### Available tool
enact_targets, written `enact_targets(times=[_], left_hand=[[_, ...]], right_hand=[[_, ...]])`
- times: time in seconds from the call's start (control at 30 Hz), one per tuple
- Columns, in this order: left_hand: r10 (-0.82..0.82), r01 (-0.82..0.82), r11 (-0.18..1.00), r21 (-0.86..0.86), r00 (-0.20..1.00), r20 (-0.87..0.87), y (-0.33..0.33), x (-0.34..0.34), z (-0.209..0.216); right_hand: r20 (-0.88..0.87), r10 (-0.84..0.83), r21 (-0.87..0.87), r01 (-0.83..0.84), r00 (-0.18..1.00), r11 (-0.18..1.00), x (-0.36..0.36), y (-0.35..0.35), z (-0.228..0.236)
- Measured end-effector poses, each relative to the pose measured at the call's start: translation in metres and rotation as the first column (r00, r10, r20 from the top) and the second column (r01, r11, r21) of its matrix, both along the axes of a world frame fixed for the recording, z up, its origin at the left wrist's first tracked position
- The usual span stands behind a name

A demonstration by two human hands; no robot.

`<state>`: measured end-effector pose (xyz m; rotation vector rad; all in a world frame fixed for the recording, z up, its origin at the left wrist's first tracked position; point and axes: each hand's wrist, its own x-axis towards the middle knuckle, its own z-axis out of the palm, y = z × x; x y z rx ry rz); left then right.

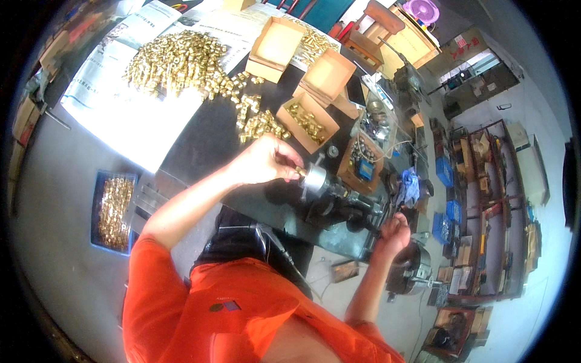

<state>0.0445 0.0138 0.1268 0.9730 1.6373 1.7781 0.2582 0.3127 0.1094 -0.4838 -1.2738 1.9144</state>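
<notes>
My left hand (266, 162) pinches a small brass fitting (301, 172) between thumb and fingertips, at the face of a round metal chuck (315, 179). The chuck belongs to a dark bench machine (339, 202) on the black tabletop. At the other end of this machine, my right hand (394, 235) is closed, its fingers curled; what they grip is hidden. Beyond my left hand lie loose brass fittings (261, 125), and a cardboard box (308, 142) with more fittings stands beside them.
A big heap of brass fittings (178, 60) lies on newspaper (130, 121). Two cardboard boxes (277, 42) stand behind. A box of small parts (346, 172) and a blue cloth (409, 186) are near the machine. A blue crate (95, 227) of brass parts is at left; shelves (523, 242) stand right.
</notes>
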Motion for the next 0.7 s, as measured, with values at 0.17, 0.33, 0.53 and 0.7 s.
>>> enact_targets(times=[0.17,0.33,0.53,0.7], left_hand=[[-0.004,0.004,0.999,-0.036,1.0,-0.005,-0.003,0.002,0.003],[-0.025,0.02,0.997,0.077,0.997,0.072,-0.001,0.002,-0.006],[-0.041,0.03,0.992,0.121,0.995,0.096,0.003,0.003,-0.011],[-0.047,0.041,0.993,0.11,0.997,0.057,0.003,0.002,-0.013]], right_hand=[[0.019,-0.096,-0.044,0.097,0.995,0.994,-0.04,0.007,0.019],[0.083,-0.077,0.036,0.074,0.994,0.997,-0.079,0.032,-0.003],[0.108,-0.178,0.177,0.158,0.978,0.971,-0.069,0.067,-0.109],[0.246,-0.178,-0.231,0.236,0.953,0.944,-0.02,0.006,-0.088]])
